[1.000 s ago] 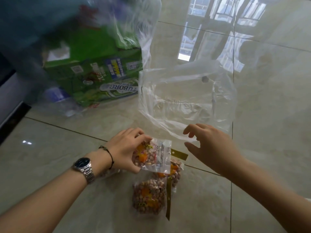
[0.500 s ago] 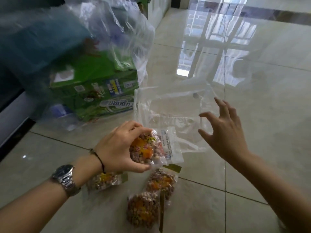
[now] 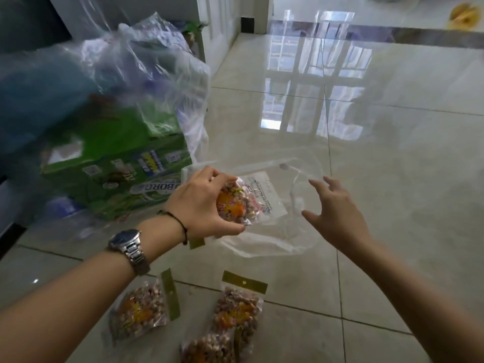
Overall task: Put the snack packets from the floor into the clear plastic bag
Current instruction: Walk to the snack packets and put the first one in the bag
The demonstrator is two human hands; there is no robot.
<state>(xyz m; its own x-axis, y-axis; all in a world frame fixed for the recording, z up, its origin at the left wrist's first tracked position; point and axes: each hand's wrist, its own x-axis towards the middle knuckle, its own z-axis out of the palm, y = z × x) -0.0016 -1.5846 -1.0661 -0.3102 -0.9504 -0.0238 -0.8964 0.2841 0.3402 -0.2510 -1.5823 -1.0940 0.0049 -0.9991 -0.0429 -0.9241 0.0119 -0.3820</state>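
My left hand (image 3: 200,205) grips a snack packet of nuts (image 3: 245,203) with an orange label, held just above the clear plastic bag (image 3: 277,239) lying flat on the tiled floor. My right hand (image 3: 337,213) hovers over the bag's right side, fingers spread, holding nothing. Three more snack packets lie on the floor near me: one at the left (image 3: 140,313), one in the middle (image 3: 237,307) and one at the bottom edge (image 3: 209,349), partly cut off.
A green cardboard box (image 3: 115,176) stands to the left, with crumpled clear plastic wrap (image 3: 146,74) and a blurred blue mass over it. A white wall corner (image 3: 222,22) rises behind. Glossy floor tiles (image 3: 392,153) stretch to the right.
My left hand has carried the packet forward over the bag. My right hand has moved forward and stays spread over the bag. The view has tilted up, so the packets on the floor appear lower.
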